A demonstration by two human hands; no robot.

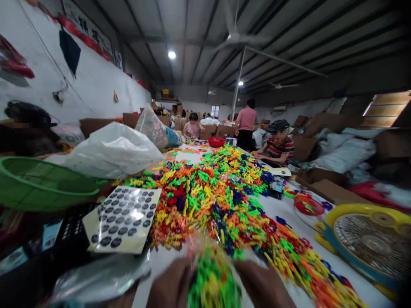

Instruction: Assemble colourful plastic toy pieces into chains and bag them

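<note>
At the bottom of the head view is a clear plastic bag (213,278) stuffed with small green, yellow and orange plastic pieces, blurred by motion. My left hand (171,282) grips its left side. On the opposite side my right hand (261,282) holds it too, with the fingertips largely hidden. Just beyond lies a wide heap of small coloured plastic pieces (205,192), spread along the white table. A sheet of round dark stickers (125,218) lies to the left, and below it is a stack of clear plastic bags (99,276).
A green basket (41,184) stands at the left by a large white plastic sack (109,149). To the right are a yellow and blue fan (369,239) and a small red basket (308,205). Several people sit or stand around the table, one in a striped shirt (279,147).
</note>
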